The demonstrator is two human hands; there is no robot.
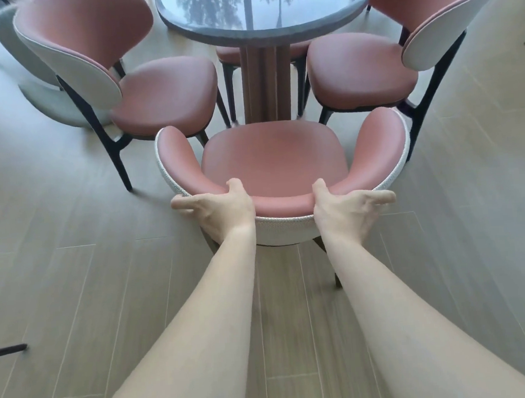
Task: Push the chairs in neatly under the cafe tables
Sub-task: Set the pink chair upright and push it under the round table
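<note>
Left hand point(221, 206) and right hand point(347, 207) grasp top rim of near chair point(274, 160) backrest, thumbs over pink padding, fingers behind. Chair faces round table point(261, 15), seat front near pedestal point(267, 83). Two more chairs flank table.

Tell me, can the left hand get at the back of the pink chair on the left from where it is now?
Probably not without letting go. The left hand grips the near chair, whose backrest wing lies between it and the left chair, which looks beyond arm's reach.
</note>
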